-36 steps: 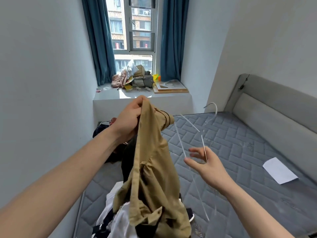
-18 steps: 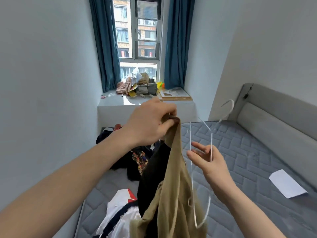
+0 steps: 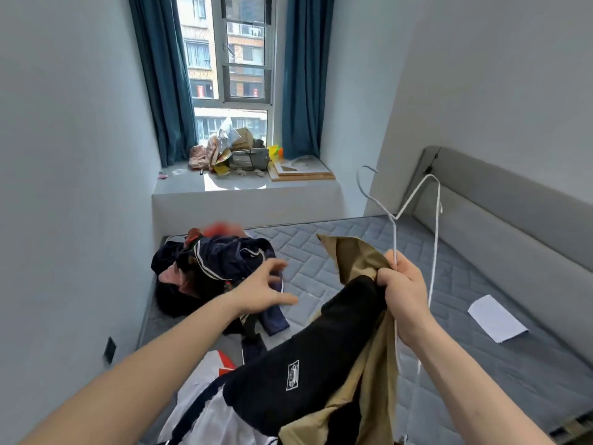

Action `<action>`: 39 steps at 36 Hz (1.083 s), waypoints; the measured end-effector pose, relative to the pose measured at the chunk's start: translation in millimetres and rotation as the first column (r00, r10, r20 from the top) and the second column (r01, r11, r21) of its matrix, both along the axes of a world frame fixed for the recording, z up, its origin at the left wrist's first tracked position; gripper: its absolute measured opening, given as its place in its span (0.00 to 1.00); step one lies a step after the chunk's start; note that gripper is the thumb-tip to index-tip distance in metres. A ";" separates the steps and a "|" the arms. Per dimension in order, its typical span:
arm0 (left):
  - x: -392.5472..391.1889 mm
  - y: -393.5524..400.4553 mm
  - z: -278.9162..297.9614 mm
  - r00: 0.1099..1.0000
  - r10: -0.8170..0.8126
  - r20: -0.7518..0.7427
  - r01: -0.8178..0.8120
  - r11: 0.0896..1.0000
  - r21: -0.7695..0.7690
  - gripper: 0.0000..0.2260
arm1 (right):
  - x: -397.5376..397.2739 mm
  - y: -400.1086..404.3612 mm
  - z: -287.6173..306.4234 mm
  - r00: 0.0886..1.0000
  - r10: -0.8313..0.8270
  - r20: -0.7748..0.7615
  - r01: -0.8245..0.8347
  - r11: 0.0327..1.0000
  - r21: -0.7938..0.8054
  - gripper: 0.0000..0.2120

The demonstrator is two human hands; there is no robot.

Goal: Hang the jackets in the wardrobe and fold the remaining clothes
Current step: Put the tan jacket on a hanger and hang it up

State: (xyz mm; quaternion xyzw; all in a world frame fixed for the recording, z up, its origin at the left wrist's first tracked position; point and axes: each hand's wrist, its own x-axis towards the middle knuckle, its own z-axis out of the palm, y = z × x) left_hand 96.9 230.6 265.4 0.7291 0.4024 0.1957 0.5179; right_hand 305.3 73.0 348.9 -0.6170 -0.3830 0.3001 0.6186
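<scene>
My right hand (image 3: 406, 295) grips a tan jacket with a black lining (image 3: 324, 354) together with a white wire hanger (image 3: 414, 200). The hanger's hook points up toward the headboard. The jacket hangs down from my fist to the bottom of the view. My left hand (image 3: 264, 285) hovers with fingers spread over a heap of dark clothes (image 3: 218, 264) on the mattress, holding nothing. A white and navy garment (image 3: 208, 412) lies under the jacket near me.
The grey quilted mattress (image 3: 465, 316) fills the right side, with a white sheet of paper (image 3: 495, 317) on it. A padded grey headboard (image 3: 513, 207) runs along the right wall. The window ledge (image 3: 244, 191) ahead holds bags and a wooden board.
The jacket passed from my left hand to my right, which now grips it along with the hanger. My left hand let go and reached down toward the dark clothes.
</scene>
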 end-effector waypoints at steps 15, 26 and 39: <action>92.3 -40.8 -24.3 0.921 -0.261 0.288 0.387 0.693 -0.608 0.34 | 42.7 -21.6 6.6 0.956 0.270 0.111 -0.249 0.953 -0.173 0.22; 112.7 -73.3 -18.8 0.738 -0.648 -0.190 0.558 0.744 -0.368 0.26 | 33.5 -25.9 19.1 0.913 0.405 0.048 -0.397 0.909 -0.124 0.13; 54.9 -43.0 -23.6 0.930 -0.262 -0.258 0.296 0.949 0.103 0.10 | 57.2 -24.4 12.1 0.947 0.259 0.190 -0.235 0.962 -0.139 0.13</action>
